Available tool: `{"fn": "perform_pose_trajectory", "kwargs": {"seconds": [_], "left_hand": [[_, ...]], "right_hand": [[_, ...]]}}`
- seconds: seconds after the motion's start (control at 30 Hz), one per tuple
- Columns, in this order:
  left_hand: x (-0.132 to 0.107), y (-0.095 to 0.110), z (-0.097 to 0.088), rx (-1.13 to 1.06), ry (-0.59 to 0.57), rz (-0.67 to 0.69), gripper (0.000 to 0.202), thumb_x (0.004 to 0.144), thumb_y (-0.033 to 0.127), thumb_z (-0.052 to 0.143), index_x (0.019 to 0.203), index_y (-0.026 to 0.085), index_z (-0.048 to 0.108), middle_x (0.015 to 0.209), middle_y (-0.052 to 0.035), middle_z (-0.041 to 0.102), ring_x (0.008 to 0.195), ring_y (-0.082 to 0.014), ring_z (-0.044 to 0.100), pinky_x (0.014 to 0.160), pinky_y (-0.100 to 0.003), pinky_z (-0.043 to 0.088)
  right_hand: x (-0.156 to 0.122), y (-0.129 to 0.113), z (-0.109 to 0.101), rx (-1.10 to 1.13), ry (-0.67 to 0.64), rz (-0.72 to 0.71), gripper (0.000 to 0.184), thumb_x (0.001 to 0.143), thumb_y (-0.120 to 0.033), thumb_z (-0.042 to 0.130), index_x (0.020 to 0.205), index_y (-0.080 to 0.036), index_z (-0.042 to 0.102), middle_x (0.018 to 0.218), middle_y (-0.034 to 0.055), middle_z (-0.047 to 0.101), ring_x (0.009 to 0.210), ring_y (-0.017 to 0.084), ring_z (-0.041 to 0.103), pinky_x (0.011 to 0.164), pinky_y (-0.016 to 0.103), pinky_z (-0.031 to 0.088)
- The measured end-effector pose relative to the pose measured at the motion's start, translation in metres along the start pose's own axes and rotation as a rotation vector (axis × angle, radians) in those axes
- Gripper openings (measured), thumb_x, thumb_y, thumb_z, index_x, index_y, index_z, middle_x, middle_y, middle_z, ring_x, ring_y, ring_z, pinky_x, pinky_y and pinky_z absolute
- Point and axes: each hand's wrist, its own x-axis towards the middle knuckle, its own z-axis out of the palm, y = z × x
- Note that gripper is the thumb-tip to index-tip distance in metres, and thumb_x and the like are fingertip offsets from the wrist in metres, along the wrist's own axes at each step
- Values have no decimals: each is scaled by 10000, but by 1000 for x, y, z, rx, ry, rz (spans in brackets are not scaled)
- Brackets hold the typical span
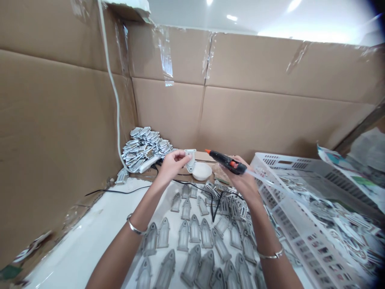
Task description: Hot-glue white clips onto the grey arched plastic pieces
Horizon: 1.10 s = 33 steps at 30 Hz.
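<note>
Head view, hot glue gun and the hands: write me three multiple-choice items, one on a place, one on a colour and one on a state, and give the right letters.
1. Where is the hot glue gun?
A. Lying in the white plastic crate
B. Held in the right hand
C. Resting on the white sheet

2. What colour is the tip of the nozzle?
A. Blue
B. Green
C. Orange

3. What is the left hand doing?
A. Holding a pale arched piece in its fingers
B. Lying open on the white sheet
C. Gripping the hot glue gun

1: B, the fingers wrap the gun's black body.
2: C, orange shows at the tip, against the black body.
3: A, the piece stands up at the fingertips, clear of the gun.
</note>
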Motion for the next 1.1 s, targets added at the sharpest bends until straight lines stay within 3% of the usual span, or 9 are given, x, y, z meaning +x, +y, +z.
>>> {"fn": "perform_pose_trajectory", "kwargs": {"seconds": [0.13, 0.27, 0.73, 1.1], "left_hand": [[-2, 4, 1, -21, -43, -19, 293, 685, 432, 755, 671, 169, 625, 603, 24, 551, 547, -103, 474, 511, -212, 384], [-5, 9, 3, -18, -67, -1, 234, 690, 373, 732, 656, 169, 623, 600, 25, 554, 545, -98, 474, 522, -212, 398], [-9, 14, 10, -49, -92, -33, 150, 690, 303, 722, 679, 174, 647, 612, 12, 581, 517, -95, 484, 500, -222, 420], [-8, 11, 8, -55, -94, -31, 204, 686, 336, 751, 734, 155, 671, 646, 9, 601, 528, -90, 499, 497, -212, 437]], "right_hand": [[-5, -20, 2, 20, -64, -106, 99, 804, -318, 623, 797, -223, 648, 969, 37, 684, 824, 181, 614, 727, 292, 444], [-7, -25, 4, -7, -78, -201, 68, 805, -268, 597, 776, -227, 644, 984, 38, 669, 887, 188, 611, 770, 299, 438], [-7, -23, 1, -82, -71, -243, 86, 791, -181, 562, 727, -223, 601, 974, 38, 657, 885, 185, 592, 754, 299, 434], [-7, -18, -1, -128, -40, -275, 61, 767, -177, 578, 732, -227, 583, 965, 34, 643, 858, 179, 582, 713, 298, 432]]}}
